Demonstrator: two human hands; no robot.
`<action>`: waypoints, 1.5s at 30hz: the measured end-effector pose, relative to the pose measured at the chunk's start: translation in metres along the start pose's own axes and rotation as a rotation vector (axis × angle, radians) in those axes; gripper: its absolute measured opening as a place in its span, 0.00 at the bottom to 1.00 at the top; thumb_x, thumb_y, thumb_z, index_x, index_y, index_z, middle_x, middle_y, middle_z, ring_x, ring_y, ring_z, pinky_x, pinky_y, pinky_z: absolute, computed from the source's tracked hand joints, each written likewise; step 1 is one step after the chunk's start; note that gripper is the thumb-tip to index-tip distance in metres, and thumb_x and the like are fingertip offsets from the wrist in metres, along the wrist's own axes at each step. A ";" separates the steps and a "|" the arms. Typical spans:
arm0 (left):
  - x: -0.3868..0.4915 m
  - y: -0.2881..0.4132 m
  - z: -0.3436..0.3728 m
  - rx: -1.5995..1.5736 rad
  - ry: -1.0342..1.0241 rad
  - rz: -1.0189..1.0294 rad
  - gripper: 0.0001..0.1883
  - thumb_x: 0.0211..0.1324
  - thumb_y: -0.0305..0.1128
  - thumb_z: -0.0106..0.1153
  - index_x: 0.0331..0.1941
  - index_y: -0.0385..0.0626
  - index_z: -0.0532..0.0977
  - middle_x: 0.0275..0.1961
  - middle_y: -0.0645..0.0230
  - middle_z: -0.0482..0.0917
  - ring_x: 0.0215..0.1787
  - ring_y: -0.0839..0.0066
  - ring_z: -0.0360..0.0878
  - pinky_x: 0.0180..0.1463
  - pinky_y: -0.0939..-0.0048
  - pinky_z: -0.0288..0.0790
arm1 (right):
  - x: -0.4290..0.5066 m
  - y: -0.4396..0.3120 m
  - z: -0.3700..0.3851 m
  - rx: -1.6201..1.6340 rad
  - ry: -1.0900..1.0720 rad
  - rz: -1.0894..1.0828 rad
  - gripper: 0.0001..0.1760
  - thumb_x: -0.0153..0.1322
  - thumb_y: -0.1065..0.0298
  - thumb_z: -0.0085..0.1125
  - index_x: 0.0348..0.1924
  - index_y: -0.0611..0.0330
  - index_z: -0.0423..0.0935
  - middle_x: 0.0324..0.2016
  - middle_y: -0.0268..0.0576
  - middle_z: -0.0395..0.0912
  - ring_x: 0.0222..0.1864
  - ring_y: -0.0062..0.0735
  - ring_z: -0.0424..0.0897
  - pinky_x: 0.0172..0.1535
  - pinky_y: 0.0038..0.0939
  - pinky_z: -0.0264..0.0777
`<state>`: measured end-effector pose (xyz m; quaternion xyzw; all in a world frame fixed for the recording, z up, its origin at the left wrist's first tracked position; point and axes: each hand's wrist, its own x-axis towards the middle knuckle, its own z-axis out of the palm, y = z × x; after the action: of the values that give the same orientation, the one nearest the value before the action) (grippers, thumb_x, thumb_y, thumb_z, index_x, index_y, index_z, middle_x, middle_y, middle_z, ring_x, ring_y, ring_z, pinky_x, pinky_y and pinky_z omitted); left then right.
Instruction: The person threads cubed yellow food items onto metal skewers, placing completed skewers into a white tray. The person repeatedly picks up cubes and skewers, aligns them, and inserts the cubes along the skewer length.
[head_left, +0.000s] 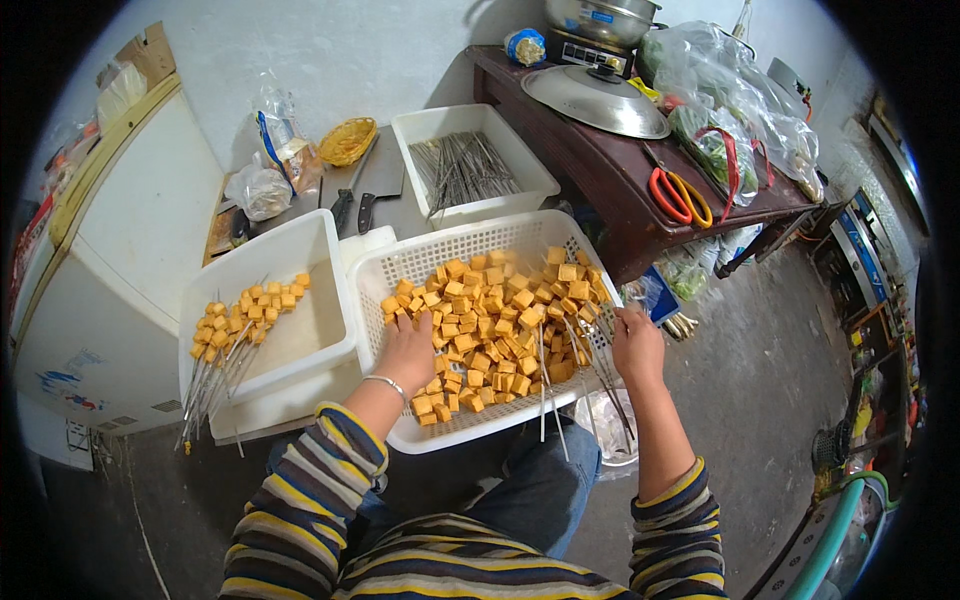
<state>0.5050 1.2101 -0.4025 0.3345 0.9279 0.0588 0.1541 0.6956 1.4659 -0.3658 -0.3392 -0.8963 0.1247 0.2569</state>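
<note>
A white perforated plastic basket (465, 435) stands before me, heaped with golden fried tofu cubes (487, 322). My left hand (409, 356), with a bangle at the wrist, reaches over its left side, fingertips among the cubes; whether they grip one is hidden. At the right rim is my right hand (637, 345), its fingers bent close to several metal skewers (592, 352). Whether it holds a skewer cannot be made out. More skewers lean over the basket's front rim. To the left, threaded tofu skewers (232, 341) lie in a white plastic tub (300, 375), their bare ends over its edge.
Behind stands a white bin (517, 206) of metal skewers. A cleaver (379, 196) and a long-handled tool lie beside it. The dark wooden table (615, 187) at right carries scissors (679, 196), a wok lid (596, 101) and bagged vegetables. A white refrigerator (112, 262) stands left.
</note>
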 end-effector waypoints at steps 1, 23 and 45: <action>0.003 0.000 -0.001 0.038 0.029 0.016 0.45 0.39 0.37 0.71 0.61 0.39 0.56 0.58 0.44 0.61 0.59 0.47 0.61 0.63 0.59 0.60 | -0.001 0.002 -0.002 -0.012 0.019 -0.038 0.11 0.66 0.69 0.52 0.40 0.60 0.80 0.36 0.50 0.78 0.41 0.51 0.76 0.46 0.40 0.69; 0.047 0.015 -0.004 0.016 0.007 0.239 0.26 0.46 0.29 0.64 0.50 0.37 0.67 0.54 0.47 0.63 0.49 0.50 0.73 0.55 0.58 0.70 | -0.076 -0.064 -0.048 0.745 0.028 0.230 0.10 0.70 0.74 0.55 0.43 0.62 0.79 0.37 0.40 0.79 0.36 0.22 0.78 0.33 0.21 0.73; -0.026 -0.002 -0.030 -2.198 -0.176 -0.046 0.10 0.62 0.27 0.50 0.45 0.35 0.72 0.44 0.58 0.77 0.47 0.67 0.78 0.47 0.77 0.76 | -0.172 -0.087 -0.041 0.810 -0.507 0.272 0.14 0.72 0.74 0.50 0.49 0.65 0.76 0.18 0.36 0.75 0.20 0.17 0.75 0.27 0.20 0.70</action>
<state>0.5132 1.1918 -0.3680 0.0006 0.3614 0.8251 0.4343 0.7800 1.2879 -0.3618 -0.2850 -0.7577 0.5739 0.1232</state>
